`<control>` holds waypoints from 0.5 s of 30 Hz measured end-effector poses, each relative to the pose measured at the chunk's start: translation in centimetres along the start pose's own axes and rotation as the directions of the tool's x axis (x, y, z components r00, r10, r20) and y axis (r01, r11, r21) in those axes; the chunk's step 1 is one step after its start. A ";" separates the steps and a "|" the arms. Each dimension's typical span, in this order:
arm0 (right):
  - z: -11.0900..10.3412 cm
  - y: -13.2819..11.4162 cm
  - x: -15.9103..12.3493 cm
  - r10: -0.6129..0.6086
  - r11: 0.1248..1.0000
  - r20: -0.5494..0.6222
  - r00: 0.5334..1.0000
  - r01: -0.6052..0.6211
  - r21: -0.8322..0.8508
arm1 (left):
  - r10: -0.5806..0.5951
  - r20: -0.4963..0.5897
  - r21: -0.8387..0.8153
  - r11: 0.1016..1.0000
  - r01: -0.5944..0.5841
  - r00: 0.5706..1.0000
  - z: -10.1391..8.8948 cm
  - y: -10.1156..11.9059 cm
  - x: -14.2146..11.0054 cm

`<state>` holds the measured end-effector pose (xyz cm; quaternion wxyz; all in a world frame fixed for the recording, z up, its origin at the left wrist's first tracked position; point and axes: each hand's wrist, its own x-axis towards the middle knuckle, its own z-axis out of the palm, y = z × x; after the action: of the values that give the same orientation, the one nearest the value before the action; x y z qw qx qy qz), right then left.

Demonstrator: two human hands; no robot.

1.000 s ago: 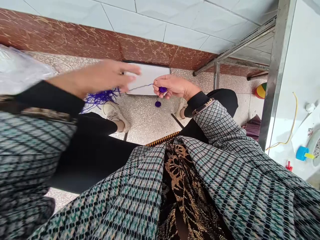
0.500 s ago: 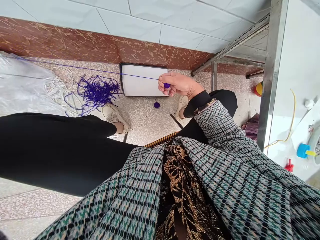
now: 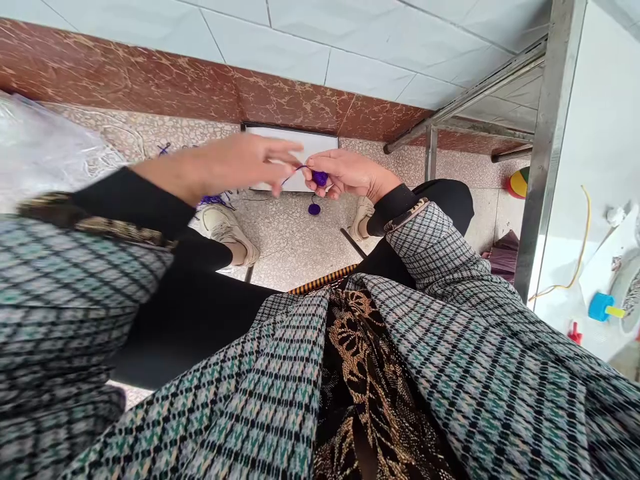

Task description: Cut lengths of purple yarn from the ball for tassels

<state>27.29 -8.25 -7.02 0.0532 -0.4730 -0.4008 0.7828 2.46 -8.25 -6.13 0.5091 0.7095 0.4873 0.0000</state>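
Observation:
My right hand [image 3: 345, 172] is closed around a small wound bundle of purple yarn [image 3: 319, 178], its thumb and fingers pinching it. A short strand of purple yarn [image 3: 295, 173] curves from there to the fingers of my left hand [image 3: 235, 163], which is blurred by motion. The left fingers are partly stretched out, with the strand at their tips. Behind and below the left wrist, part of a loose purple yarn pile [image 3: 216, 199] shows on the floor. A small purple round piece [image 3: 314, 209] with a thin dark strand appears just below my hands.
A white, black-edged panel [image 3: 295, 143] lies behind the hands against the red-brown skirting [image 3: 190, 87]. Clear plastic sheeting [image 3: 40, 147] is at the left, near white cord. A metal-framed table [image 3: 560, 213] stands at right, with a blue and yellow item [image 3: 603, 306] on it.
My left hand has come into view from the left, close to my right hand. The long taut yarn strand is now short and curved. My right hand has shifted slightly left, still gripping the bundle.

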 end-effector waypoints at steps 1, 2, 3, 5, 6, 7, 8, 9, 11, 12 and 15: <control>0.0 0.0 -0.1 0.001 1.000 -0.004 1.000 -0.001 0.010 | -0.031 0.013 -0.036 0.999 0.031 0.999 1.5 1.0 0.6; -0.1 0.0 -0.2 0.003 1.000 -0.009 1.000 -0.003 0.021 | -0.063 -0.005 -0.045 0.997 0.062 0.998 2.6 1.7 1.0; -0.3 0.0 -0.3 0.007 0.999 -0.015 1.000 -0.007 0.033 | -0.091 -0.039 -0.036 0.995 0.089 0.995 3.3 2.2 1.2; -0.8 0.1 -0.4 0.016 0.998 -0.035 0.999 -0.013 0.066 | -0.127 -0.140 0.025 0.991 0.131 0.982 3.6 2.3 1.3; -1.0 0.2 -0.3 0.018 0.996 -0.048 0.999 -0.014 0.085 | -0.129 -0.170 0.050 0.989 0.140 0.977 3.5 2.2 1.3; -1.2 0.3 -0.2 0.018 0.995 -0.065 0.998 -0.011 0.104 | -0.128 -0.184 0.059 0.988 0.141 0.974 3.2 2.0 1.1; -1.4 0.4 -0.1 0.019 0.993 -0.083 0.996 -0.009 0.119 | -0.124 -0.188 0.051 0.989 0.136 0.974 2.9 1.7 1.0; -1.5 0.6 0.2 0.018 0.991 -0.105 0.994 -0.004 0.130 | -0.116 -0.188 0.033 0.992 0.124 0.975 2.6 1.6 0.9; -1.7 0.9 0.8 0.008 0.988 -0.163 0.987 0.018 0.154 | -0.084 -0.187 -0.002 0.996 0.085 0.979 2.4 1.4 0.8; -1.7 1.1 1.1 -0.001 0.984 -0.201 0.980 0.036 0.172 | -0.068 -0.184 -0.014 0.998 0.067 0.980 2.5 1.3 0.8; -1.6 1.3 1.8 -0.012 0.963 -0.332 0.943 0.100 0.252 | -0.026 -0.167 -0.037 0.999 0.020 0.986 3.0 0.8 1.2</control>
<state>27.99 -7.36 -9.57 0.2042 -0.5732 -0.2916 0.7381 5.19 -9.58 -7.59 0.4785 0.6923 0.5366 0.0621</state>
